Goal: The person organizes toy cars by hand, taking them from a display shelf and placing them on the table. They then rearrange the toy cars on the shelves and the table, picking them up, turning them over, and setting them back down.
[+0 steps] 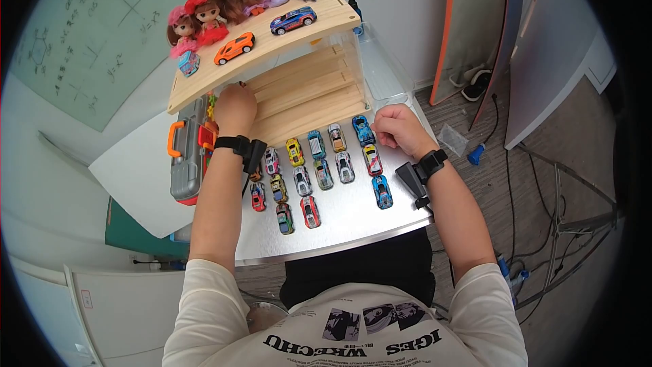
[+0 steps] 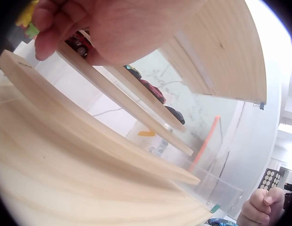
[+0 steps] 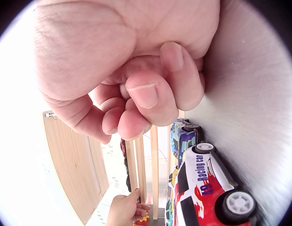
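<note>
Inside the wooden shelf (image 1: 309, 88), my left hand (image 1: 236, 110) reaches to the left end of its stepped tiers. Its fingers hold a dark red toy car (image 2: 80, 45) at a narrow wooden tier (image 2: 122, 94); the palm hides much of the car. Farther along the back tier stand another red toy car (image 2: 153, 91) and a black one (image 2: 175, 114). My right hand (image 1: 402, 129) rests loosely curled on the metal table, holding nothing. Close beside it are a blue toy car (image 1: 363, 130) and a red-and-white racing car (image 3: 202, 188).
Several toy cars (image 1: 302, 180) stand in rows before the shelf. On its top board are dolls (image 1: 210, 17), an orange car (image 1: 234, 48) and a blue car (image 1: 293, 20). A grey toolbox (image 1: 187, 163) stands left, a clear plastic bin (image 1: 387, 61) right.
</note>
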Available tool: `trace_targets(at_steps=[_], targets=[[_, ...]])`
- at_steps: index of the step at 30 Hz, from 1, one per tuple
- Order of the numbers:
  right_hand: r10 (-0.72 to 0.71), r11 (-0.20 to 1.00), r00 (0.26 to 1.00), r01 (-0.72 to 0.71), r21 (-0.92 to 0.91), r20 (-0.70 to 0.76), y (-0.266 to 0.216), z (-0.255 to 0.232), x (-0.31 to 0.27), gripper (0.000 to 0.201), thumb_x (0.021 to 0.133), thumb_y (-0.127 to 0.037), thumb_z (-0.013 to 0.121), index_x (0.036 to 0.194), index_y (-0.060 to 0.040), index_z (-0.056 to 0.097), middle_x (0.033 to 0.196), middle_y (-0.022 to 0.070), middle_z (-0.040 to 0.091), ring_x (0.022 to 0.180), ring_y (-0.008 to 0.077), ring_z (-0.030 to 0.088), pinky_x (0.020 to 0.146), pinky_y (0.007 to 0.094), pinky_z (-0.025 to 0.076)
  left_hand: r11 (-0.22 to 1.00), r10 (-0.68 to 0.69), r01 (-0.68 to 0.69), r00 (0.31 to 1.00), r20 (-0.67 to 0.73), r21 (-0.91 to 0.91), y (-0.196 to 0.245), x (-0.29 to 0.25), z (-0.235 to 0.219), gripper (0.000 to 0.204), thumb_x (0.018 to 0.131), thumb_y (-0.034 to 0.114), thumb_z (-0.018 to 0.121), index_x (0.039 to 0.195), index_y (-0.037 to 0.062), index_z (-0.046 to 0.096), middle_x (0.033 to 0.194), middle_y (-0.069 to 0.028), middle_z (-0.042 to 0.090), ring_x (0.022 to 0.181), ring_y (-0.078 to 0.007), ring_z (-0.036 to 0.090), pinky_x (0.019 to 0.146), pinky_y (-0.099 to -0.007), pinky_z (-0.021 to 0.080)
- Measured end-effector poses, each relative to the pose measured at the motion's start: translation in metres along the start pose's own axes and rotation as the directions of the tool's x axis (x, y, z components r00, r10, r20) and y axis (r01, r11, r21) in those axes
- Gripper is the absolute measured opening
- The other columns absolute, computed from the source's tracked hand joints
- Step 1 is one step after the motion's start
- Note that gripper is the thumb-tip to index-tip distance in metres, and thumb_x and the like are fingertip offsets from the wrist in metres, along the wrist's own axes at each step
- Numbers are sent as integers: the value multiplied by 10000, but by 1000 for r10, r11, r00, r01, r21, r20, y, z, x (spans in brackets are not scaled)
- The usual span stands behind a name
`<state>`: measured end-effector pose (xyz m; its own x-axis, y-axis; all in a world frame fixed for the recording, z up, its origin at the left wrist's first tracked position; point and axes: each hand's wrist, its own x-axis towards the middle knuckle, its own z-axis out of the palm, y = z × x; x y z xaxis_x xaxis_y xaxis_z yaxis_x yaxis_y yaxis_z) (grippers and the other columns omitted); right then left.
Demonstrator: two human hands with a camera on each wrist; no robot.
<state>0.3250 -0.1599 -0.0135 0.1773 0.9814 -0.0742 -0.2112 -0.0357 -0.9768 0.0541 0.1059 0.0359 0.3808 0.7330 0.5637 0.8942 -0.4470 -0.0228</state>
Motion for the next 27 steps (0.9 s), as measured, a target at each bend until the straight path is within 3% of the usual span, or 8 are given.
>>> trace_targets(at_steps=[2, 5, 7, 13, 20, 23, 25, 27], targets=[[-2, 1000, 1000, 2, 0, -4, 0, 0, 0, 221, 897, -81, 675, 688, -53, 608, 608, 31, 579, 461, 73, 463, 436, 229, 346, 999, 49, -50, 996, -76, -10, 0, -1, 1, 394, 977, 313, 592, 773, -10, 689, 775, -278, 704, 734, -426, 721, 671, -522, 597], [-4, 1000, 1000, 4, -7, 4, 1, -1, 1, 224, 897, -81, 675, 686, -57, 604, 607, 30, 580, 460, 74, 461, 436, 233, 342, 998, 0, -4, 998, 56, 68, 0, -3, -3, 394, 1025, 316, 541, 895, -22, 696, 892, -230, 739, 830, -372, 755, 686, -466, 620], [-1, 1000, 1000, 1, -12, -9, -1, 1, -1, 222, 897, -78, 671, 687, -58, 601, 606, 29, 580, 461, 76, 461, 437, 236, 340, 998, -25, 21, 997, -79, -51, -1, -3, 3, 363, 995, 306, 600, 848, -24, 643, 764, -261, 706, 731, -419, 724, 637, -503, 596], [0, 1000, 1000, 0, 0, 7, 1, -2, 1, 214, 896, -67, 665, 691, -57, 604, 601, 24, 576, 465, 76, 463, 440, 235, 341, 996, 85, -84, 994, -72, 21, -4, -3, 3, 371, 997, 310, 609, 861, -35, 613, 734, -268, 693, 716, -423, 720, 622, -498, 595], [-1, 1000, 1000, 1, 6, 11, 4, -2, 2, 212, 898, -66, 661, 693, -56, 607, 597, 22, 573, 464, 77, 463, 440, 236, 345, 993, 73, -72, 997, 9, -95, 14, -48, -49, 349, 970, 302, 641, 927, -42, 666, 728, -260, 689, 737, -417, 726, 649, -516, 582], [6, 1000, 1000, -6, -20, 4, 0, 0, 0, 211, 899, -65, 659, 695, -56, 606, 597, 22, 572, 466, 76, 461, 443, 235, 345, 961, 71, -80, 997, -42, -266, 5, -82, -67, 297, 941, 279, 680, 901, -15, 694, 723, -231, 695, 712, -425, 718, 638, -487, 568], [8, 999, 1000, -9, -39, -5, 1, -1, 1, 225, 906, -94, 669, 689, -61, 619, 602, 16, 573, 470, 74, 459, 452, 240, 350, 944, -44, 59, 998, 52, -324, -1, -100, -83, 266, 911, 248, 713, 822, -1, 677, 722, -193, 690, 707, -415, 690, 662, -461, 542], [4, 999, 1000, -4, -33, 4, 1, 0, 1, 224, 906, -94, 668, 691, -59, 617, 603, 16, 572, 470, 74, 458, 453, 240, 349, 947, -58, 67, 998, 38, -314, -7, -115, -94, 249, 905, 219, 711, 838, -12, 645, 766, -194, 674, 768, -412, 669, 716, -469, 530]])
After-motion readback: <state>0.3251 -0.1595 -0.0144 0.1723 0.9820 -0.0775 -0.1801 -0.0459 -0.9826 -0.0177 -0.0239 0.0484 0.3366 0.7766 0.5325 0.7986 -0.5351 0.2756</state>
